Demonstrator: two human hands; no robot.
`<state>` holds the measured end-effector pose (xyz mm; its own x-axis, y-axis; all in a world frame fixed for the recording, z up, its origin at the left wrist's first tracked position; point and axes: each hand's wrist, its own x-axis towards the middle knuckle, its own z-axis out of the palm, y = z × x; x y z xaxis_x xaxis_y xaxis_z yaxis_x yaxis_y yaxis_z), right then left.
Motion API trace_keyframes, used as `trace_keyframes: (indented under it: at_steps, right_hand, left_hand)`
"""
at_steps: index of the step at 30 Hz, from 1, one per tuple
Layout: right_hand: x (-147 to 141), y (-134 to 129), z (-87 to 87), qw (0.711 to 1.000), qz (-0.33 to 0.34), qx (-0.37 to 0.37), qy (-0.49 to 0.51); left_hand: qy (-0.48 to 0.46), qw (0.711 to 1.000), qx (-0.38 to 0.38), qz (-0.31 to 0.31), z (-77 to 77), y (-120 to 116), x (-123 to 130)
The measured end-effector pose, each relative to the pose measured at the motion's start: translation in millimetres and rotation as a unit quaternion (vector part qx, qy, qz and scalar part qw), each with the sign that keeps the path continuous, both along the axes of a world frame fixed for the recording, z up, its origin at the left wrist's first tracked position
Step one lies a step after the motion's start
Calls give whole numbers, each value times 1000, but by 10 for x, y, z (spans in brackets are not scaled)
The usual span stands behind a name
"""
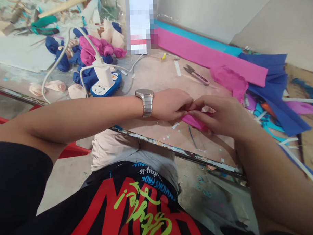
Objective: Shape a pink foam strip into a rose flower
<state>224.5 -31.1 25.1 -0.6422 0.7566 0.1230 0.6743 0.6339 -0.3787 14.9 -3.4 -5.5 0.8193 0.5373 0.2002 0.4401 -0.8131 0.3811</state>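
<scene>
Both hands meet over the table's front part, pinching one piece of pink crepe paper [197, 121]. My left hand [171, 104], with a silver watch at its wrist, has its fingers closed on the paper's upper left edge. Thumb and forefinger of my right hand [220, 113] press the same edge from the other side. Much of the paper is hidden behind the fingers. Beyond the hands lie small thread snips [196, 75] and a crumpled pink paper strip [231, 81].
Folded pink crepe paper [211, 57] and blue sheets [270, 72] lie at the back right. A power strip [105, 85] with a plugged charger and white cable stands left. Behind it are rolled paper flowers [92, 49] and green-handled pliers [44, 25]. A blurred-out screen stands at the back.
</scene>
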Motion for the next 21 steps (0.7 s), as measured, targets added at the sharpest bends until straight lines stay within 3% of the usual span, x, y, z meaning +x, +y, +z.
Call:
trace_keyframes:
  at_steps: [9,21]
  right_hand:
    - [33,3,-17,998,-29,51,27]
    - [36,-35,7,998,-52,43,5]
  left_hand:
    - [-25,999,4,29,16,8,-6]
    - [-53,997,-18,47,37,5,-13]
